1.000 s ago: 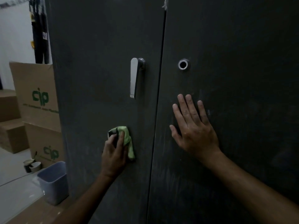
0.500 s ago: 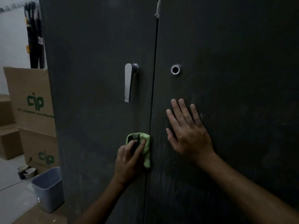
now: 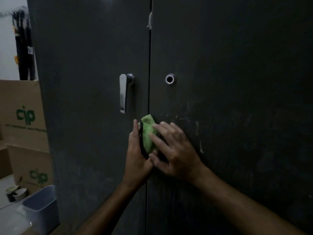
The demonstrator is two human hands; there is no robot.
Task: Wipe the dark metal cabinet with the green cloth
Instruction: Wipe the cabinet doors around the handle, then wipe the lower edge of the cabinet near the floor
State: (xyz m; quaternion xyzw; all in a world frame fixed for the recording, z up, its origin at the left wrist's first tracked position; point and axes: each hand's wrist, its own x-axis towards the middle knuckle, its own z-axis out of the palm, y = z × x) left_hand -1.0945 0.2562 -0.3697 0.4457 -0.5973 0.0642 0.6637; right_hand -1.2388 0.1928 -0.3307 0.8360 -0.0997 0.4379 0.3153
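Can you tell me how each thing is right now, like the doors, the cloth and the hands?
cabinet doors: closed, smudged
green cloth: bunched, against the door seam
left hand: holds the cloth
right hand: fingers on the cloth
handle: hanging down
bin: upright, open top

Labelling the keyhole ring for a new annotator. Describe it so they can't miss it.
Start at the dark metal cabinet and its centre seam. The keyhole ring sits just right of that seam, level with the top of the lever handle. It is small, round and hollow; the handle is long and flat.
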